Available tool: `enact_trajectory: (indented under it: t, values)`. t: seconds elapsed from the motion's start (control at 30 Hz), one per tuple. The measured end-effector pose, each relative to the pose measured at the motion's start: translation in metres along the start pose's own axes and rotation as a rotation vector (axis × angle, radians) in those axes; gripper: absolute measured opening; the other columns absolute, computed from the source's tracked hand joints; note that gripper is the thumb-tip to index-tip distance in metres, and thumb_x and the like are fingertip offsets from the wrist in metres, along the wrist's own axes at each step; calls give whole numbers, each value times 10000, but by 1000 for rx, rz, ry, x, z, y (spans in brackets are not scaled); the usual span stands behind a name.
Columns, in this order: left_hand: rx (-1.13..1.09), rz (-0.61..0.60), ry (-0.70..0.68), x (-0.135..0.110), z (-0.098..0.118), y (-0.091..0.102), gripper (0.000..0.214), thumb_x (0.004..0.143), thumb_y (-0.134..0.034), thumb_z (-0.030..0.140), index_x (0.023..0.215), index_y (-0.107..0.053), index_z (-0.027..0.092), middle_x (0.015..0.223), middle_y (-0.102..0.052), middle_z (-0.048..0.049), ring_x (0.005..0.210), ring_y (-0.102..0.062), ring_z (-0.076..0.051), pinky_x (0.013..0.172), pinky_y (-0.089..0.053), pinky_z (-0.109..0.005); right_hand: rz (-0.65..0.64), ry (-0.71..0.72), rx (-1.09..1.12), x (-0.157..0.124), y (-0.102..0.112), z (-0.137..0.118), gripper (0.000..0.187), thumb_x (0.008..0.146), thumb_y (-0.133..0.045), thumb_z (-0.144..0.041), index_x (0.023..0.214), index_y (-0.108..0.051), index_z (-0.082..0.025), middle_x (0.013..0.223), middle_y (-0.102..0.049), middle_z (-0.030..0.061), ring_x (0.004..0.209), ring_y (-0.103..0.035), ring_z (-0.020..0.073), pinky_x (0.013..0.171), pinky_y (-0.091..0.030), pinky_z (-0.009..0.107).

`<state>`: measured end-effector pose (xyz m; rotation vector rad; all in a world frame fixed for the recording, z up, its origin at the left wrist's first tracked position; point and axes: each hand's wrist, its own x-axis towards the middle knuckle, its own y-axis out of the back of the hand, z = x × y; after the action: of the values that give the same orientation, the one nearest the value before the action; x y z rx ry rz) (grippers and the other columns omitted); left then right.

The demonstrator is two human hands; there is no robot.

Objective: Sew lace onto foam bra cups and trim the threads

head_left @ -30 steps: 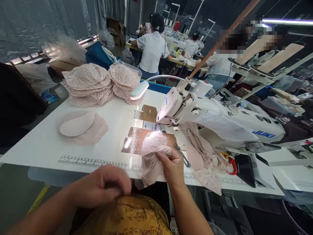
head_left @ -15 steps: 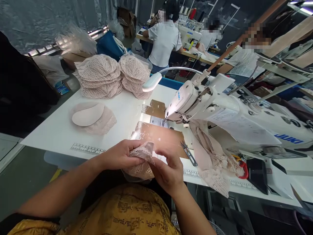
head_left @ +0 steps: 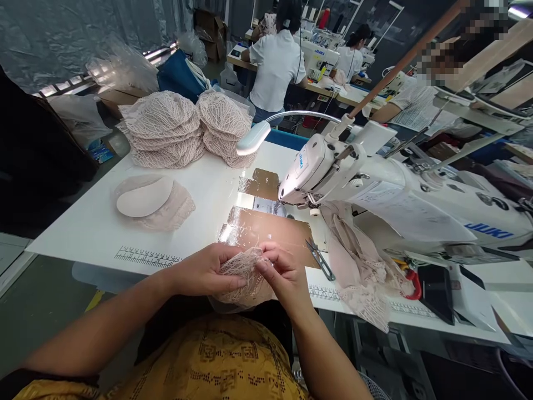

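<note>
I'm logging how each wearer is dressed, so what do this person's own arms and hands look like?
The left hand and right hand are ungloved, and no watch or bracelet shows. Both forearms are bare. Near the left elbow, a mustard-yellow sleeve ends in a dark edge; no right sleeve is in view.

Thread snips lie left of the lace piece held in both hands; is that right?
The side is wrong: the head view shows the thread snips right of the lace piece. The left hand and right hand do hold it.
</note>
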<state>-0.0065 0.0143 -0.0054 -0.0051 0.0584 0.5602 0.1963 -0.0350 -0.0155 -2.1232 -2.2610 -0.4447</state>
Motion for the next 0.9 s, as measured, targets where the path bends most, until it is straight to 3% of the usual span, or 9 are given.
enact_trajectory:
  t: [0.1, 0.3, 0.53, 0.63, 0.73, 0.9]
  values:
    - [-12, -3, 11, 1, -2, 0, 252, 865, -602, 354, 958, -623, 121, 768, -522, -9, 696, -448, -137, 643, -384, -234, 40, -49, 27, -1, -2, 2, 180, 823, -679, -340, 706, -658, -206, 847, -678, 39, 792, -638, 190, 743, -502, 325]
    - [10, 55, 7, 6, 3, 3, 264, 849, -629, 390, 923, -619, 137, 803, -533, -10, 748, -478, -150, 679, -403, -243, 95, -18, -23, 0, -6, 1, 161, 825, -675, -289, 690, -630, -215, 778, -701, 17, 737, -643, 168, 706, -505, 302]
    - [118, 135, 33, 12, 3, 3, 330, 888, -555, 450, 845, -612, 127, 695, -460, 13, 656, -423, -122, 586, -346, -227, 123, 0, -89, 1, -5, -3, 138, 799, -695, -236, 682, -626, -206, 738, -697, 1, 703, -641, 148, 671, -487, 266]
    - [119, 160, 31, 15, 2, 3, 313, 898, -540, 413, 782, -587, 127, 664, -424, 24, 622, -382, -107, 560, -313, -222, 101, -81, -48, 4, -3, -1, 93, 788, -716, -280, 781, -666, -202, 737, -684, 3, 679, -620, 144, 637, -481, 258]
    - [123, 149, 16, 17, 1, 4, 287, 899, -533, 384, 787, -598, 128, 668, -428, 20, 631, -386, -112, 570, -318, -227, 3, -182, 19, 8, 2, -1, 164, 789, -715, -336, 866, -699, -192, 730, -673, 7, 659, -597, 141, 610, -470, 253]
    - [-112, 85, 62, 18, 2, 3, 286, 857, -609, 415, 858, -613, 128, 708, -480, 9, 645, -430, -113, 590, -354, -225, -81, -229, 92, 14, 9, -8, 228, 773, -716, -398, 740, -691, -174, 659, -635, 2, 591, -524, 119, 549, -413, 235]
